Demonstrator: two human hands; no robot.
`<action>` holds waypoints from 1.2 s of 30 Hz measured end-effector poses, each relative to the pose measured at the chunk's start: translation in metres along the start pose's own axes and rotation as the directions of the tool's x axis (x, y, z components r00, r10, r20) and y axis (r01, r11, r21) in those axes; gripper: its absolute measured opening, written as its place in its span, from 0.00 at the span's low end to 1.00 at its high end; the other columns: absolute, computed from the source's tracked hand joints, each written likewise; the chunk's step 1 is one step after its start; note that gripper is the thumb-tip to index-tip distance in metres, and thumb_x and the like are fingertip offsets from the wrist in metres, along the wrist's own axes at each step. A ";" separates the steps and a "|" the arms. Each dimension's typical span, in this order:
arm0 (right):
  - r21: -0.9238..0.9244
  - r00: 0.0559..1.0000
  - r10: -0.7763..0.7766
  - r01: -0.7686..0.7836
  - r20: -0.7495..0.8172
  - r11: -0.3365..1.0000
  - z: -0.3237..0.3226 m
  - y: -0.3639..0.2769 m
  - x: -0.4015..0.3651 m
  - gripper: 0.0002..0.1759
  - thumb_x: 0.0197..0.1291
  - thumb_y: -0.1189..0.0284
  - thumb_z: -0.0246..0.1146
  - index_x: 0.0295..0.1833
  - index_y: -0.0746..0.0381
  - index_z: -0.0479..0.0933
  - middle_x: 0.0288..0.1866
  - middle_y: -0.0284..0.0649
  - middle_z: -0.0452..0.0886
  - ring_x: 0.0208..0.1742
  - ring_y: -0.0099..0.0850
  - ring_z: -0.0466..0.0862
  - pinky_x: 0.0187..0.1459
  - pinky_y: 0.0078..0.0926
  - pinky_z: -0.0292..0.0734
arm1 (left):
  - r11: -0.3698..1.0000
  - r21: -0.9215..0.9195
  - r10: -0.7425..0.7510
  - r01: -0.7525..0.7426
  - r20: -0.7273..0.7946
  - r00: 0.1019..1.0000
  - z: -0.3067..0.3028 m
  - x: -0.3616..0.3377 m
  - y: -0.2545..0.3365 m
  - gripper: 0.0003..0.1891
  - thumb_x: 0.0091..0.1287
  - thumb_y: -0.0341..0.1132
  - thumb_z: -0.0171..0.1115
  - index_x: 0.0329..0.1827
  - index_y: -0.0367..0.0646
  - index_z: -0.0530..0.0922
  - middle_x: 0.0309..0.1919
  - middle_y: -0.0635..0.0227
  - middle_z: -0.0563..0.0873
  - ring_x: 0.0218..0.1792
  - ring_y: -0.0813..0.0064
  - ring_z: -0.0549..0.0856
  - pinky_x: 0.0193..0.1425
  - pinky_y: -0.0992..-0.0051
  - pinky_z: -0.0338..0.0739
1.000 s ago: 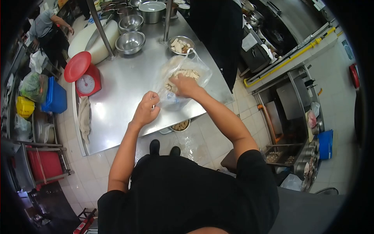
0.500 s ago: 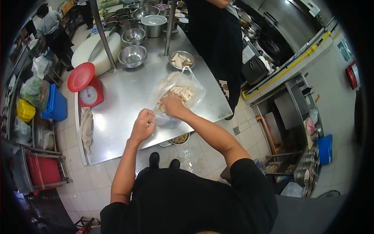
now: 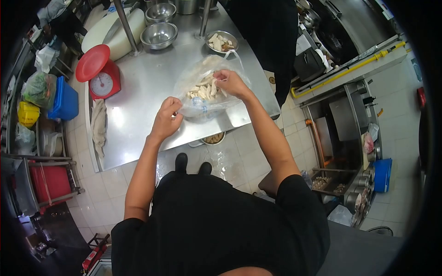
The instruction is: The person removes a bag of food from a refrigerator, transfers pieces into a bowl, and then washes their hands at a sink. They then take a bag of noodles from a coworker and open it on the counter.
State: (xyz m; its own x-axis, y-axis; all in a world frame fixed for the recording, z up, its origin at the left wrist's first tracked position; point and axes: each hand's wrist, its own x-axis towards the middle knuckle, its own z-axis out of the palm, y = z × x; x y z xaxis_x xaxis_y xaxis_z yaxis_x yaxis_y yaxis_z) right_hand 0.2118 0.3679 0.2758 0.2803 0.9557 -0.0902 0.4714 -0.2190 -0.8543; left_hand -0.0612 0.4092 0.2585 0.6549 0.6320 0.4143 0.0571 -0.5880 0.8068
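Observation:
A clear plastic bag (image 3: 195, 106) lies open near the right front of the steel table, with pale sliced pieces (image 3: 206, 90) of food heaped inside. My left hand (image 3: 166, 118) is closed on the bag's left edge. Over the right side of the heap, my right hand (image 3: 231, 84) is closed, fingertips pinched together at the pieces; what they hold, if anything, I cannot make out. Just behind the bag stands a metal bowl (image 3: 235, 44) with similar pale pieces and some brown ones.
On the steel table (image 3: 138, 115) are a red dial scale (image 3: 103, 83), a cloth (image 3: 98, 129), metal bowls (image 3: 159, 36) and a round white board (image 3: 94, 41) with a knife. Two upright poles rise from it. A person in dark clothing (image 3: 262, 32) stands at its right side.
My right hand has lifted from the bag's left side and moved right, up to the far side of the pieces. My left hand stays at the bag's edge. The view has tilted down.

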 end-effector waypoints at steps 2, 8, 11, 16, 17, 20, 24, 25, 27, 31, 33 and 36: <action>0.041 0.998 0.039 -0.041 0.042 0.998 0.002 -0.004 -0.002 0.17 0.47 0.75 0.63 0.46 0.68 0.75 0.36 0.43 0.79 0.37 0.30 0.79 0.42 0.26 0.74 | 1.000 0.005 -0.008 0.008 0.006 1.000 0.000 0.001 0.002 0.11 0.49 0.19 0.54 0.36 0.32 0.75 0.36 0.62 0.75 0.35 0.70 0.77 0.34 0.77 0.73; -0.402 0.985 -0.148 0.170 0.087 0.900 0.031 0.003 -0.002 0.19 0.44 0.71 0.64 0.45 0.67 0.75 0.41 0.52 0.78 0.46 0.44 0.78 0.48 0.32 0.71 | 1.000 0.016 -0.017 0.017 0.008 1.000 0.004 -0.003 -0.001 0.10 0.49 0.19 0.54 0.36 0.32 0.74 0.36 0.62 0.75 0.36 0.69 0.76 0.34 0.76 0.72; -0.268 0.999 -0.024 0.031 0.031 0.963 0.028 -0.004 -0.002 0.19 0.44 0.72 0.63 0.44 0.67 0.74 0.40 0.52 0.78 0.45 0.43 0.78 0.47 0.32 0.71 | 0.999 0.025 -0.027 0.027 -0.019 0.999 0.001 -0.005 0.001 0.10 0.49 0.19 0.54 0.36 0.32 0.74 0.36 0.62 0.76 0.36 0.68 0.76 0.34 0.76 0.72; -0.094 0.996 0.046 -0.040 0.070 0.995 0.023 -0.009 0.007 0.17 0.45 0.73 0.62 0.43 0.68 0.74 0.36 0.46 0.79 0.37 0.34 0.79 0.40 0.28 0.73 | 0.999 0.029 -0.024 0.025 -0.012 1.000 -0.004 -0.007 -0.001 0.10 0.49 0.19 0.53 0.36 0.32 0.74 0.36 0.61 0.76 0.37 0.67 0.76 0.34 0.76 0.72; 0.066 0.994 0.078 -0.083 0.077 0.994 0.022 -0.006 0.011 0.16 0.46 0.73 0.61 0.42 0.68 0.74 0.35 0.44 0.79 0.33 0.31 0.78 0.36 0.26 0.74 | 0.999 0.032 -0.034 0.035 -0.009 0.999 -0.004 -0.007 -0.001 0.10 0.49 0.19 0.53 0.37 0.32 0.74 0.36 0.61 0.76 0.37 0.67 0.76 0.35 0.75 0.73; 0.314 0.965 0.211 -0.251 0.155 0.916 0.011 -0.019 0.015 0.13 0.49 0.74 0.60 0.40 0.68 0.74 0.33 0.39 0.78 0.27 0.24 0.76 0.28 0.21 0.73 | 0.999 0.026 -0.036 0.036 -0.021 0.999 -0.003 -0.006 0.002 0.10 0.49 0.19 0.54 0.37 0.32 0.74 0.36 0.61 0.76 0.38 0.67 0.77 0.35 0.75 0.73; 0.459 0.951 0.234 -0.303 0.201 0.835 0.007 -0.009 0.025 0.11 0.51 0.76 0.59 0.42 0.69 0.73 0.32 0.38 0.77 0.23 0.22 0.74 0.25 0.18 0.72 | 1.000 0.017 0.006 -0.005 -0.030 1.000 -0.003 -0.002 0.004 0.10 0.49 0.19 0.53 0.36 0.32 0.74 0.36 0.61 0.76 0.37 0.67 0.77 0.35 0.75 0.73; 0.521 0.944 0.220 -0.319 0.245 0.791 0.005 -0.009 0.025 0.11 0.53 0.77 0.59 0.43 0.68 0.72 0.32 0.38 0.76 0.23 0.22 0.74 0.25 0.17 0.72 | 1.000 0.014 -0.002 0.002 -0.032 0.999 -0.004 -0.001 0.006 0.10 0.49 0.19 0.53 0.37 0.32 0.75 0.36 0.61 0.76 0.37 0.67 0.77 0.36 0.75 0.74; 0.578 0.939 0.202 -0.331 0.277 0.745 -0.001 -0.010 0.023 0.11 0.54 0.77 0.58 0.44 0.68 0.71 0.32 0.38 0.76 0.23 0.22 0.74 0.25 0.16 0.72 | 1.000 0.007 -0.001 0.001 -0.031 1.000 -0.003 0.001 0.006 0.10 0.49 0.19 0.53 0.37 0.32 0.75 0.37 0.61 0.76 0.36 0.67 0.77 0.36 0.76 0.74; 0.749 0.939 0.111 -0.327 0.325 0.577 -0.016 -0.024 0.005 0.10 0.57 0.80 0.55 0.45 0.68 0.70 0.34 0.39 0.76 0.27 0.22 0.75 0.24 0.15 0.71 | 1.000 0.003 -0.029 0.030 -0.019 0.999 -0.003 0.000 -0.003 0.11 0.49 0.19 0.54 0.37 0.31 0.75 0.37 0.60 0.76 0.36 0.67 0.77 0.36 0.76 0.74; 0.781 0.934 0.086 -0.338 0.346 0.525 -0.022 -0.037 -0.004 0.09 0.57 0.80 0.55 0.45 0.68 0.70 0.35 0.39 0.76 0.29 0.22 0.76 0.24 0.15 0.71 | 0.999 0.014 -0.036 0.037 -0.010 0.999 -0.003 -0.005 -0.007 0.11 0.49 0.19 0.54 0.37 0.31 0.75 0.37 0.60 0.76 0.36 0.67 0.77 0.36 0.76 0.74; 0.803 0.946 0.052 -0.301 0.321 0.515 -0.044 -0.054 -0.003 0.16 0.58 0.78 0.56 0.52 0.71 0.68 0.40 0.44 0.76 0.34 0.26 0.77 0.28 0.18 0.75 | 0.998 0.056 -0.018 0.018 0.005 1.000 -0.003 -0.006 -0.011 0.11 0.49 0.19 0.54 0.37 0.31 0.74 0.37 0.59 0.76 0.38 0.66 0.77 0.38 0.75 0.74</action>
State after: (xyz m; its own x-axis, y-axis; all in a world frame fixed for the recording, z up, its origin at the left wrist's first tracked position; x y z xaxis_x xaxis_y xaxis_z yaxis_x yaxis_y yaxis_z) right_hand 0.2219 0.3684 0.3447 0.0214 0.9555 -0.2942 -0.5131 -0.2421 -0.8235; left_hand -0.0681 0.4135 0.2487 0.6575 0.6400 0.3976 0.1110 -0.6042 0.7890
